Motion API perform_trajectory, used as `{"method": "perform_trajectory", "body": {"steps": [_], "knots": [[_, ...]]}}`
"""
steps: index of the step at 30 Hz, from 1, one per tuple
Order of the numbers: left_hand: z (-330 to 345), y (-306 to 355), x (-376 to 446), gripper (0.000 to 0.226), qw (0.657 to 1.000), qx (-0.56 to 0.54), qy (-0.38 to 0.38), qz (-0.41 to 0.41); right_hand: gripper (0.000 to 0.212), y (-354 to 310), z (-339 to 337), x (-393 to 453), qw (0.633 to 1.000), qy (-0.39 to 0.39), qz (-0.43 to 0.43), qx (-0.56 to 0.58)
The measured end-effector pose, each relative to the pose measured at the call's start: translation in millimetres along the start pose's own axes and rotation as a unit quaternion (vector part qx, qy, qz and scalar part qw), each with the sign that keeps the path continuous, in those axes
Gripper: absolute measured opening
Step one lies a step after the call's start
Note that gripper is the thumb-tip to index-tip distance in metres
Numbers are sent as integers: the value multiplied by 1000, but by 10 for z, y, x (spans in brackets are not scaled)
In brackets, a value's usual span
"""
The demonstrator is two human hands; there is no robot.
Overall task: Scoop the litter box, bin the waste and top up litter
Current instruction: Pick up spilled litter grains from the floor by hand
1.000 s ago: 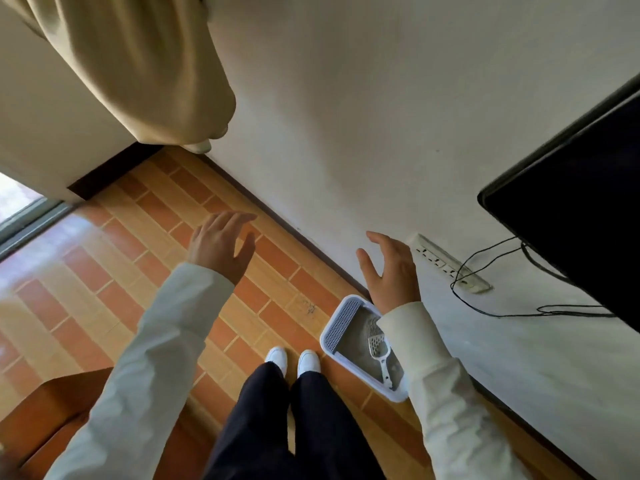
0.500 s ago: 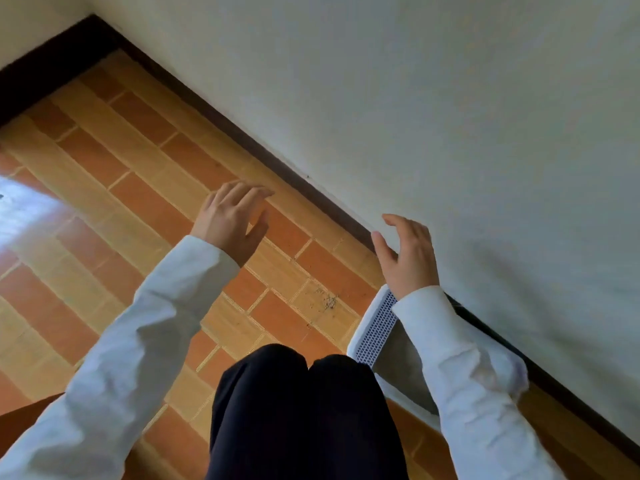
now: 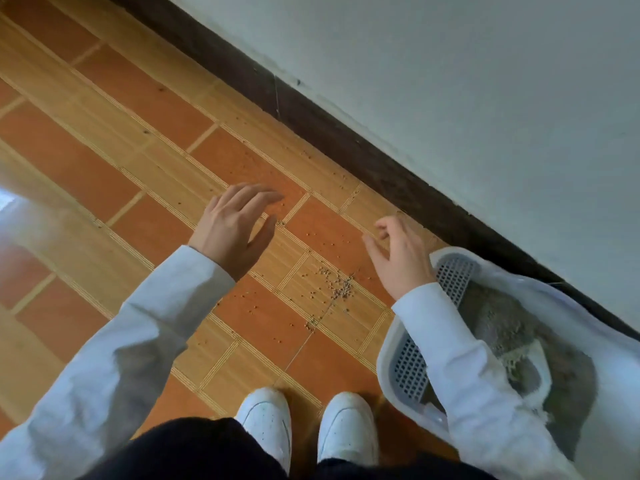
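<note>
The white litter box (image 3: pixel 609 337) lies on the floor at the lower right, against the wall. Its grey perforated step (image 3: pixel 453 275) faces me and grey litter (image 3: pixel 498 317) fills the tray. A white scoop (image 3: pixel 530 362) rests in the litter, partly hidden by my right sleeve. My right hand (image 3: pixel 398 258) hovers just left of the box's near corner, fingers loosely curled and holding nothing. My left hand (image 3: pixel 235 226) hangs over the floor tiles further left, fingers apart and empty.
Spilled litter grains (image 3: pixel 336 289) are scattered on the orange tiled floor (image 3: pixel 104 168) between my hands. A dark skirting board (image 3: pixel 346 140) runs along the white wall. My white shoes (image 3: pixel 304 424) stand at the bottom, next to the box.
The view has tilted down and drawn closer to the floor. Both hands have dropped lower, and the litter box, its scoop and my shoes have come into fuller view.
</note>
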State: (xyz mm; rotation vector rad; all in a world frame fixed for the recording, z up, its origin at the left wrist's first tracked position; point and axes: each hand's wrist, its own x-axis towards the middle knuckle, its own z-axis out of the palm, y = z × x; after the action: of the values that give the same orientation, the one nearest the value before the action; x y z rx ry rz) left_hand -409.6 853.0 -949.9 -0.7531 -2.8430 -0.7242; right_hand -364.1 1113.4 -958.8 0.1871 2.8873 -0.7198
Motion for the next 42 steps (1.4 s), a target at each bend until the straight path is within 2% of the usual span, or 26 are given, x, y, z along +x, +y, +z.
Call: {"method": "perform_trajectory", "body": {"steps": [4, 6, 7, 8, 9, 11, 12, 13, 14, 16, 18, 21, 23, 29, 37, 42], "knots": [[219, 70, -117, 29, 997, -67, 33, -8, 32, 137, 256, -82, 998, -52, 0, -38], [296, 125, -171, 27, 986, -135, 75, -54, 34, 163, 347, -95, 995, -78, -9, -62], [342, 144, -189, 27, 972, -193, 90, -94, 37, 165, 392, -95, 992, -95, -14, -80], [390, 163, -195, 27, 941, -288, 97, -150, 40, 162, 441, -98, 987, -115, -17, -106], [436, 187, -195, 28, 876, -418, 101, -218, 44, 153, 492, -102, 980, -138, -17, -139], [509, 220, -202, 32, 657, -661, 114, -343, 56, 121, 595, -102, 962, -182, -6, -204], [545, 220, -229, 35, 556, -729, 117, -382, 61, 101, 652, -98, 951, -201, 7, -234], [590, 207, -272, 38, 485, -767, 118, -403, 65, 77, 709, -91, 940, -217, 22, -263], [629, 205, -322, 40, 437, -790, 120, -412, 68, 53, 769, -78, 928, -232, 36, -289], [686, 206, -413, 41, 394, -809, 126, -417, 73, 5, 883, -59, 908, -254, 60, -328], [729, 196, -481, 41, 380, -811, 134, -424, 73, -34, 981, -57, 893, -261, 74, -359], [778, 191, -536, 41, 366, -811, 140, -434, 57, -84, 1058, -78, 883, -243, 63, -395], [806, 190, -564, 40, 360, -813, 137, -437, 46, -115, 1075, -112, 886, -227, 46, -402], [877, 192, -614, 40, 350, -811, 141, -447, 37, -190, 1144, -214, 915, -192, 28, -354], [975, 255, -651, 40, 367, -792, 125, -471, 20, -261, 1059, -205, 966, -168, 44, -191], [987, 272, -651, 43, 381, -787, 84, -477, 13, -626, 918, -361, 990, -98, -87, -50]]}}
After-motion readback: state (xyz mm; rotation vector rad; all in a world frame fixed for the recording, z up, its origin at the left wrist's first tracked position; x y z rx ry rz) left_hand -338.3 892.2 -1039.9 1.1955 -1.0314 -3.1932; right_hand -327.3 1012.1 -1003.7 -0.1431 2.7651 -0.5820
